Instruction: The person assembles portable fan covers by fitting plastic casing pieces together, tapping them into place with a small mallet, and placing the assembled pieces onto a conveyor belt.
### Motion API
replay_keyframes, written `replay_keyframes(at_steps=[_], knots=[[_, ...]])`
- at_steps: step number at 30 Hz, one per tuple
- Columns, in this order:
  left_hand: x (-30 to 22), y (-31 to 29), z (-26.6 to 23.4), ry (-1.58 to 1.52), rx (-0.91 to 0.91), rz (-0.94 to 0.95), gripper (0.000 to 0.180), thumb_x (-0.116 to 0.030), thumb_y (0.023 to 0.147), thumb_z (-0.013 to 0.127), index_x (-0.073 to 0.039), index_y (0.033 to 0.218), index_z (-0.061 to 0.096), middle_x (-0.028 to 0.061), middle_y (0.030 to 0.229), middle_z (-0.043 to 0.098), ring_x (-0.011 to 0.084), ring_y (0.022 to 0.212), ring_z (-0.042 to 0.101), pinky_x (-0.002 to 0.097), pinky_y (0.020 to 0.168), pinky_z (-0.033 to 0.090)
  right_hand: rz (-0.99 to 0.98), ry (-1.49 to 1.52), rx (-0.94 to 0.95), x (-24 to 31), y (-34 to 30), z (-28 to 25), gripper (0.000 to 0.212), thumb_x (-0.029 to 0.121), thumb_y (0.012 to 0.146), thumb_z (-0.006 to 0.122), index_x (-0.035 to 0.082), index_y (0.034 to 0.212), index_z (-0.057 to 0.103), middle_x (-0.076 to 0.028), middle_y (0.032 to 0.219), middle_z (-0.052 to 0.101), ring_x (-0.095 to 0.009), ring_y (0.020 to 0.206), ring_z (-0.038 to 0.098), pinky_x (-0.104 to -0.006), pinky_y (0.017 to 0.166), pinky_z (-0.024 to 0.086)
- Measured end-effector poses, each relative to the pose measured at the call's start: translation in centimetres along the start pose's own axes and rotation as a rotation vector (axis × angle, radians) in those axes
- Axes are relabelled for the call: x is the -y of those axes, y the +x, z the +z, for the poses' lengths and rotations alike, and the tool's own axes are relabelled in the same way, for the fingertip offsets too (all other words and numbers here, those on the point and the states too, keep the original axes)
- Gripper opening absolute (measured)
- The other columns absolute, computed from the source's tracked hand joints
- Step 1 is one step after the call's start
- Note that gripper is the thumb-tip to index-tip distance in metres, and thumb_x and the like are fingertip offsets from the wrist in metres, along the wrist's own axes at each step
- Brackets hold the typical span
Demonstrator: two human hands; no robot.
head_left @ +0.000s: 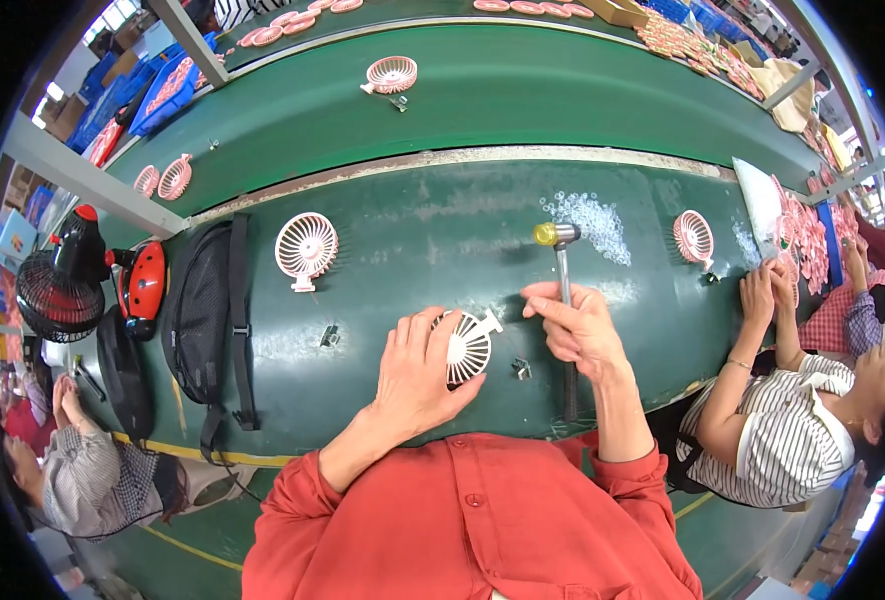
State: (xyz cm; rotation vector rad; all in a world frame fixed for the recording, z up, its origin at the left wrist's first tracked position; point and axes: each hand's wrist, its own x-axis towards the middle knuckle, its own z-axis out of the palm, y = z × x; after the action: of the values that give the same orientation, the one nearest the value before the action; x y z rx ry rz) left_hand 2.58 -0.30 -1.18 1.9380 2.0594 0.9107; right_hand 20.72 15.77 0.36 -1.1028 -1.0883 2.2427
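The round slatted fan housing (472,350) is held at the green worktable (432,235) by the left hand (414,368), its fingers and thumb half spread around the rim. The right hand (584,330) is loosely curled over the yellow-faced hammer (562,266); whether the shaft is gripped cannot be told.

metal hammer shaft (562,272), plastic fan grille (470,350), glossy tabletop (442,235)
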Motion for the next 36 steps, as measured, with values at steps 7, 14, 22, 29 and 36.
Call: replay_keyframes(at_steps=[7,14,22,29,36], knots=[[-0.4,-0.2,-0.9,-0.217,-0.006,0.128,0.078,-0.017,0.066,0.081,-0.002,0.132,0.043,0.0203,0.128,0.044,0.0402,0.111,0.049,0.0466,0.09,0.047,0.178,0.266,0.197,-2.5,0.1,0.1,0.019,0.012,0.097,0.058,-0.005,0.102,0.064,-0.002,0.079,0.059,0.0,0.036,0.032,-0.0186,0.031,0.025],[-0.6,-0.1,-1.1,-0.295,0.006,0.126,0.077,-0.016,0.067,0.08,-0.003,0.133,0.042,0.0204,0.128,0.044,0.0399,0.112,0.05,0.0456,0.09,0.049,0.2,0.278,0.234,-3.5,0.2,0.8,0.021,0.014,0.097,0.058,-0.005,0.099,0.065,0.0,0.06,0.055,0.0,0.032,0.028,-0.0187,0.029,0.024],[-0.4,0.1,-1.0,-0.388,0.001,0.065,0.074,-0.015,0.068,0.08,-0.002,0.131,0.044,0.0192,0.127,0.045,0.0375,0.115,0.051,0.0431,0.094,0.048,0.134,0.348,0.291,-3.8,0.2,0.9,0.021,0.012,0.097,0.057,-0.006,0.101,0.065,-0.002,0.063,0.057,0.0,0.032,0.028,-0.0189,0.028,0.023],[-0.3,0.4,-1.0,-0.417,0.008,0.03,0.072,-0.018,0.068,0.081,-0.001,0.13,0.047,0.0192,0.124,0.049,0.0362,0.111,0.054,0.0419,0.09,0.05,0.071,0.184,0.179,-3.0,-1.0,1.6,0.025,0.013,0.093,0.063,-0.006,0.11,0.065,-0.003,0.071,0.061,0.0,0.039,0.035,-0.0186,0.034,0.027],[-1.4,1.0,-1.6,-0.156,-0.064,0.106,0.075,-0.02,0.067,0.082,0.0,0.131,0.048,0.0206,0.126,0.048,0.039,0.108,0.054,0.0432,0.082,0.052,-0.248,-0.192,-0.131,-4.1,-1.6,3.5,0.025,0.008,0.086,0.074,-0.005,0.106,0.067,0.0,0.069,0.062,-0.001,0.043,0.038,-0.0213,0.037,0.025]])
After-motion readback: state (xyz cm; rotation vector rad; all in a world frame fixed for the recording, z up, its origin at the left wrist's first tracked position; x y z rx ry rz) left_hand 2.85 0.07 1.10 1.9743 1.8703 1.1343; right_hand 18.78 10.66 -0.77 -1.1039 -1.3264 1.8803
